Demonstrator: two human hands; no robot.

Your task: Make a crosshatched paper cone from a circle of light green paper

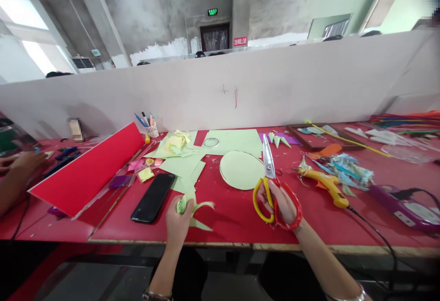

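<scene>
In the head view my left hand (178, 221) is closed around a crumpled light green paper scrap (182, 204), and a curled strip sticks out to its right. My right hand (282, 204) grips a pair of scissors (269, 159) by its red and yellow handles, blades pointing up and away from me. Beyond and to the left of the scissors lies a round light green paper disc (240, 170) on the red table. Cut green paper sheets (185, 163) spread past my left hand. A black phone (153, 198) rests just left of that hand.
A yellow glue gun (325, 184) with a cord lies to the right, near paper scraps (347, 168) and a purple power strip (405, 207). A folded red board (92, 168) stands left, by a pen cup (152, 129). Another person's hand (29, 163) is at far left.
</scene>
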